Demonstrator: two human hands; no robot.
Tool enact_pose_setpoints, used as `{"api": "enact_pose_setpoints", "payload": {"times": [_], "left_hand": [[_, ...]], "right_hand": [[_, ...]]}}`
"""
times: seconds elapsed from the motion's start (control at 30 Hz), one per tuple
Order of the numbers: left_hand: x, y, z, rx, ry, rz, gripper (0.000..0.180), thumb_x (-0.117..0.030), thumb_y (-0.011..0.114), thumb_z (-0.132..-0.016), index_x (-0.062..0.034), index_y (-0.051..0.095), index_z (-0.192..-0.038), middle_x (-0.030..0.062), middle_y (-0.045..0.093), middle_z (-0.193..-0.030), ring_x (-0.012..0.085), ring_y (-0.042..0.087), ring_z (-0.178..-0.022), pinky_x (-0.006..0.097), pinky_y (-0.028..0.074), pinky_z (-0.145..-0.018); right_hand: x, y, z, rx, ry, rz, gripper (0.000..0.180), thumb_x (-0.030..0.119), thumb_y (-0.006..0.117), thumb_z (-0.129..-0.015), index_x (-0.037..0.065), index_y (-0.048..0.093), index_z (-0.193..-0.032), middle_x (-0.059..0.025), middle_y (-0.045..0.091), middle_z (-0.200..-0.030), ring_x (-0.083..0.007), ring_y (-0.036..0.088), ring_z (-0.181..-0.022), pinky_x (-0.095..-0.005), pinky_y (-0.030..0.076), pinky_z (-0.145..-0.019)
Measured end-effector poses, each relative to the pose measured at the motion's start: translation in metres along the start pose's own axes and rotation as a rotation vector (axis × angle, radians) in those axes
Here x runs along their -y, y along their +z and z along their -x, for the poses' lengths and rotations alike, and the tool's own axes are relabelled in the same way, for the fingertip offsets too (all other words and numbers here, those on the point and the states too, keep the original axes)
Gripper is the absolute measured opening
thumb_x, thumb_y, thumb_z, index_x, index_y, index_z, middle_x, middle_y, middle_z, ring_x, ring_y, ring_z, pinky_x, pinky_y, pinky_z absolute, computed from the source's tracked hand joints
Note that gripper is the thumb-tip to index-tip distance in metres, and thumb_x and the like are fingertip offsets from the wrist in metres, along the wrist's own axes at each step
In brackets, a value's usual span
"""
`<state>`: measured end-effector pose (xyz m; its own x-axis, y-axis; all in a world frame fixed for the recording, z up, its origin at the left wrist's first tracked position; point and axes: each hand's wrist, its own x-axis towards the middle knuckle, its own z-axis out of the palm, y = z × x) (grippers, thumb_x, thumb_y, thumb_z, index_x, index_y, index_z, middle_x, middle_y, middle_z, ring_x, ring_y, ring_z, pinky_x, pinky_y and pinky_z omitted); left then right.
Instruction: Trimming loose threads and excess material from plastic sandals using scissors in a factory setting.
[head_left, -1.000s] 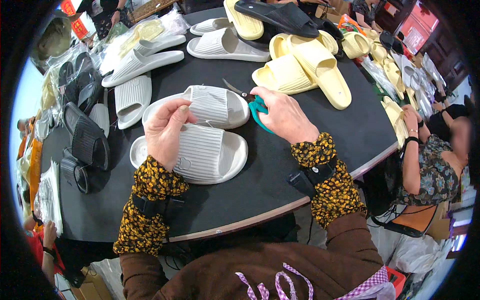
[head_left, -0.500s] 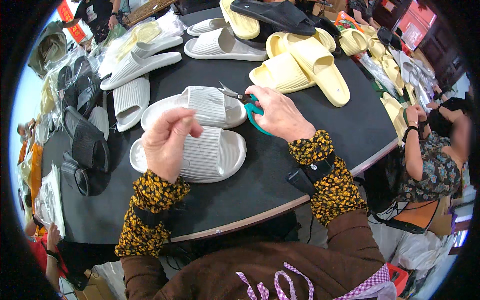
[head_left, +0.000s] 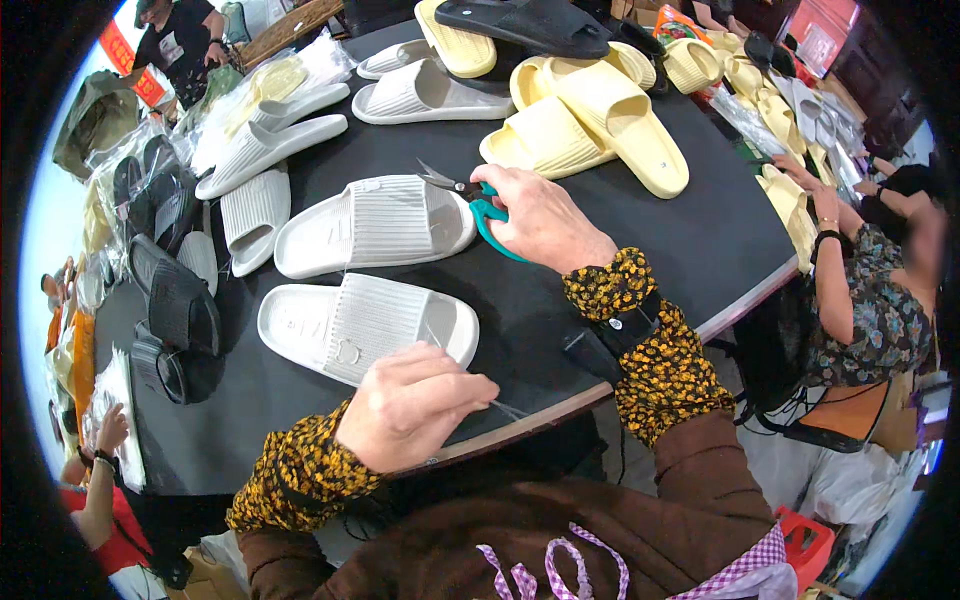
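Near the table's [head_left: 545, 335] front edge, the left hand [head_left: 410, 405] is closed, thumb and forefinger pinching a thin thread [head_left: 510, 409] that trails toward the right edge. Its knuckles overlap the lower side of the near slipper [head_left: 385, 315], grey with a ribbed strap; whether they touch it cannot be told. Just behind lies the far slipper [head_left: 385, 222], also grey; both point their toes toward the right edge. The right hand [head_left: 545, 215] is curled around the teal handles of the scissors [head_left: 482, 220], whose blades stand apart at the far slipper's toe end. Yellow slippers [head_left: 625, 135] lie heaped toward the far edge, black slippers [head_left: 185, 310] along the left edge. Beyond the right edge sits a co-worker [head_left: 865, 300].
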<state>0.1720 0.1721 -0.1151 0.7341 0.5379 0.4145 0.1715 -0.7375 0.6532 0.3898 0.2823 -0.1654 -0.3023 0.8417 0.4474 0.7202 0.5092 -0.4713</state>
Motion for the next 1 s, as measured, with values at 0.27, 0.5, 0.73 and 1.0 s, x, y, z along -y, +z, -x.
{"api": "enact_pose_setpoints", "payload": {"times": [0.27,0.5,0.73,1.0], "left_hand": [[0.004,0.005,0.024,-0.072,-0.147,-0.007,0.021,0.004,0.066,-0.072,-0.0046,0.064,-0.091,0.0065,0.06,-0.067,0.0242,0.059,-0.063,0.031,0.047,-0.057],[-0.01,-0.011,0.032,0.02,-0.277,0.439,0.011,0.005,0.058,-0.08,0.0005,0.066,-0.087,0.0089,0.063,-0.073,0.0174,0.061,-0.062,0.027,0.048,-0.056],[-0.015,-0.024,0.047,-0.176,-0.176,0.459,0.008,0.005,0.06,-0.079,0.0065,0.064,-0.085,0.0131,0.062,-0.07,0.02,0.059,-0.059,0.029,0.047,-0.054],[-0.018,-0.072,0.153,-0.876,-0.415,0.083,0.015,-0.009,0.055,-0.09,0.0043,0.058,-0.095,0.0031,0.05,-0.061,0.011,0.047,-0.049,0.024,0.039,-0.047]], "right_hand": [[0.009,0.002,0.0,0.023,-0.03,-0.154,0.031,0.012,0.062,-0.079,0.005,0.055,-0.108,-0.0161,0.061,-0.087,-0.0299,0.062,-0.078,-0.0375,0.05,-0.07],[0.003,0.011,0.004,0.06,-0.052,-0.137,0.03,0.014,0.062,-0.079,0.006,0.055,-0.107,-0.015,0.062,-0.088,-0.0306,0.062,-0.078,-0.0382,0.05,-0.07],[0.005,0.01,0.001,0.085,-0.002,-0.071,0.028,0.014,0.06,-0.08,0.007,0.055,-0.107,-0.0154,0.062,-0.088,-0.031,0.062,-0.08,-0.0392,0.05,-0.071],[0.002,0.009,-0.003,0.059,-0.001,-0.072,0.028,0.014,0.057,-0.078,0.006,0.056,-0.105,-0.02,0.062,-0.087,-0.037,0.061,-0.083,-0.0442,0.049,-0.072]]}}
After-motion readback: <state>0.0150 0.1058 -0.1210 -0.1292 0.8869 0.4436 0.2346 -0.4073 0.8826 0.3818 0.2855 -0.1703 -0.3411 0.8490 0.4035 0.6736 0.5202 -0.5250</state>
